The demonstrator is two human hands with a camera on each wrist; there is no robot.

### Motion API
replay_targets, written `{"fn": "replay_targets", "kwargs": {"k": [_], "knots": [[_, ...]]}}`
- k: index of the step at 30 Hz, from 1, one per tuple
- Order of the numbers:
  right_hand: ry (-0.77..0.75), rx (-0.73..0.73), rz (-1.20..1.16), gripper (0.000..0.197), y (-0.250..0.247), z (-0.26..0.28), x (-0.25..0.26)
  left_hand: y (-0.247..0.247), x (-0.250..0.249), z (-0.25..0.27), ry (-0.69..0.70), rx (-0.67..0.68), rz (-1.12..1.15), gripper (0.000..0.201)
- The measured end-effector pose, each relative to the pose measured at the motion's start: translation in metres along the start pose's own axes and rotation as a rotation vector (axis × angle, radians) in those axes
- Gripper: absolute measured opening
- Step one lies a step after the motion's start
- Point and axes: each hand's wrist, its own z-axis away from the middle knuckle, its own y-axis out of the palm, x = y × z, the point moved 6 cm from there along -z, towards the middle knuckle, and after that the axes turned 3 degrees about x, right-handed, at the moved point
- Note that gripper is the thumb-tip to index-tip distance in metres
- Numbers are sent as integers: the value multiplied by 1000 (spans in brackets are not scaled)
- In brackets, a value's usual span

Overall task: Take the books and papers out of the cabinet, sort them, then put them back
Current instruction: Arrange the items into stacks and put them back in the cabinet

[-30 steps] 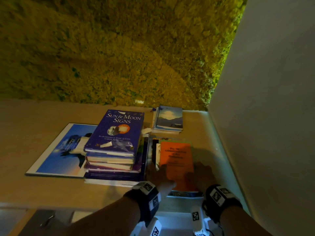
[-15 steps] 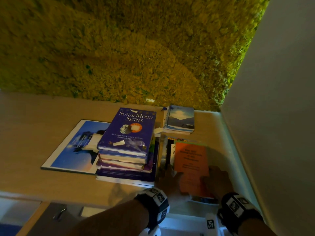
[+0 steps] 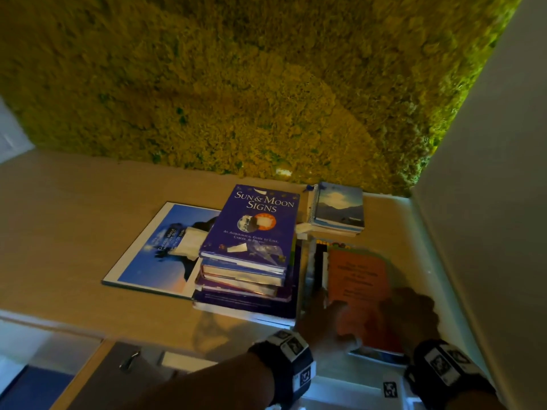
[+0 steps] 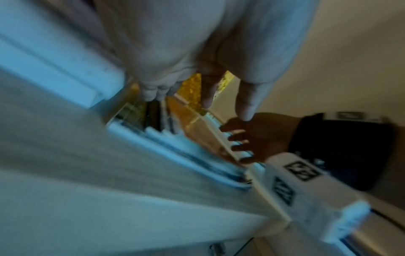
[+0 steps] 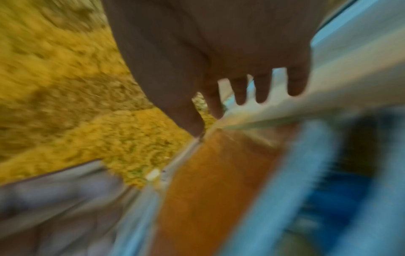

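Note:
An orange booklet point(image 3: 359, 279) tops a pile of papers point(image 3: 381, 355) at the right end of the wooden cabinet top point(image 3: 59, 232). My left hand point(image 3: 322, 318) is at the pile's left side with fingers point(image 4: 208, 97) loosely straight and the thumb over the orange cover. My right hand point(image 3: 414, 315) holds the pile's right edge, its fingers point(image 4: 238, 143) curled round it and the thumb point(image 5: 195, 124) on top. Left of the pile stands a book stack topped by the purple "Sun & Moon Signs" point(image 3: 257, 223). Both wrist views are blurred.
A large flat blue picture book point(image 3: 154, 255) lies left of the stack, and a small spiral notebook point(image 3: 339, 208) sits behind the pile. A moss wall point(image 3: 236, 84) backs the cabinet top. A plain white wall point(image 3: 488, 202) closes the right side.
Both hands stay on the pile with the orange booklet. The head view has swung left, so the books now sit further right and lower in the picture.

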Motion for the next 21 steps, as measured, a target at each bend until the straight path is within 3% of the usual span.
{"fn": "replay_targets", "kwargs": {"k": [2,3,6,8,10,12,13,15,17,19,21], "knots": [[-207,-99,-208,40,-16,15,36,-23,-28,16,256,-144,48,56],[-319,-79,-347,26,-18,24,56,-44,-41,26,356,-226,78,46],[-453,74,-595,4,-3,48,113,-129,-44,48,477,-540,143,38],[-420,267,-775,16,20,59,140,-193,-14,60,412,-746,176,32],[-333,396,-896,22,45,65,156,-244,41,69,171,-843,251,30],[-337,450,-945,32,61,73,173,-268,112,69,-87,-796,316,38],[-315,456,-986,34,66,76,180,-262,143,65,-143,-699,379,51],[-273,491,-1079,34,78,80,192,-238,193,50,-157,-514,551,76],[-261,520,-1187,41,89,83,198,-195,228,35,-213,-359,813,61],[-235,511,-1222,46,105,81,199,-172,214,36,-170,-237,983,60],[-174,421,-1216,38,114,81,197,-165,210,37,-153,-287,1036,69]]}}
